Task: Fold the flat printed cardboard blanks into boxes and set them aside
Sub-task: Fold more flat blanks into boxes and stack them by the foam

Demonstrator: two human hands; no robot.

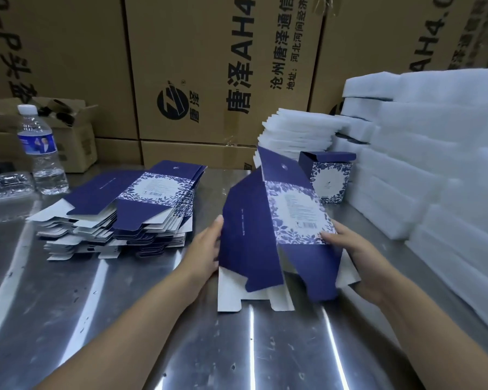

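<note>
A steel bench (152, 319) is sitting before stacked brown cartons (209, 66), with white foam sheets (434, 164) piling at its right. Flat blanks (130, 209) are lying stacked at the left. The left hand (206, 249) and right hand (352, 249) are holding a half-opened blue blank (279, 235) tilted over mid-bench, each grip clamped on a side edge, thumb in front.

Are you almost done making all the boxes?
Not nearly. Done: only one folded box can be seen, standing by the white foam sheets. In hand: the left hand and right hand hold one blank that is partly opened, its flaps not yet closed. Left: a thick stack of flat blanks lies on the metal table.
</note>
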